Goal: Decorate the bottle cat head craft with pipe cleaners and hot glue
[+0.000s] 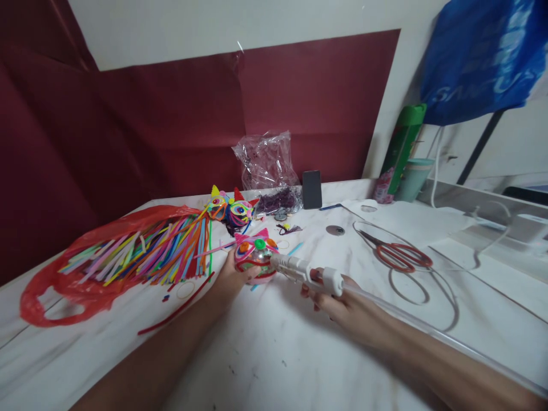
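Note:
My left hand (pixel 233 277) grips a small clear round ornament (pixel 256 258) from its left side. Pink pointed ears top the ornament, with orange and green button-like discs across its front and a red strip below them. In my right hand (pixel 336 302) is a white hot glue gun (pixel 306 271), its fingers wrapped round the handle. The gun's nozzle points left and meets or nearly meets the ornament's right side; the exact contact is too small to tell. A long clear glue stick (pixel 428 328) runs out of the gun's back, over my right forearm.
Colourful pipe cleaners (pixel 171 251) lie on a red plastic bag (pixel 47 297) at left. Two decorated ornaments (pixel 240 212) stand behind. Red-handled scissors (pixel 398 254) and a looping white cable (pixel 454 308) lie at right. A dark phone (pixel 312 189) leans near a clear plastic bag (pixel 268 160).

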The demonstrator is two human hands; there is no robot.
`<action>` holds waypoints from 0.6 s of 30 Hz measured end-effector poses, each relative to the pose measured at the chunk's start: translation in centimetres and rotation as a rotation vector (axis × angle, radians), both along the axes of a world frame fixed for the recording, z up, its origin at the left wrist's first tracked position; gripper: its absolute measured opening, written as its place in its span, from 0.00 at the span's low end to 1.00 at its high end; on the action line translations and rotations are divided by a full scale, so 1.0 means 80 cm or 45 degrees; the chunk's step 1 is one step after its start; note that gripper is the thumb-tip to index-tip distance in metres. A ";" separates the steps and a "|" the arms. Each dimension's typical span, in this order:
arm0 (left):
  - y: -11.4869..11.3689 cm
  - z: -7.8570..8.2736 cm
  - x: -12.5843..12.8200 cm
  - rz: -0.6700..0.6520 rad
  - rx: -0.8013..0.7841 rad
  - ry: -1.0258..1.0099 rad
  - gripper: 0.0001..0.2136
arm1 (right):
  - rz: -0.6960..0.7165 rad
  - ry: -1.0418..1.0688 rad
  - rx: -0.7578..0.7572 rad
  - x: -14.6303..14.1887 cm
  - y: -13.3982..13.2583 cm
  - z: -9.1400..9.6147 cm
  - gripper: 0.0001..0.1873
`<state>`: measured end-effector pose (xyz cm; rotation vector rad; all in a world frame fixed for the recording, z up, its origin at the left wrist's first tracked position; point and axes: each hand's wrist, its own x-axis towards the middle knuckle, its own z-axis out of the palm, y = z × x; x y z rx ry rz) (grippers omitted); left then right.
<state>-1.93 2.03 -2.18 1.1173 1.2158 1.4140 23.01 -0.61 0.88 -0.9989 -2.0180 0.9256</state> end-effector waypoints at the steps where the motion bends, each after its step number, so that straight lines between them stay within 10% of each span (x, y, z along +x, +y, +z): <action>1: -0.001 0.001 0.001 -0.015 0.004 -0.003 0.35 | -0.002 0.003 -0.003 0.000 -0.001 0.000 0.11; 18: 0.001 0.000 -0.005 -0.014 -0.029 0.033 0.37 | -0.068 -0.024 -0.130 0.001 -0.005 0.017 0.12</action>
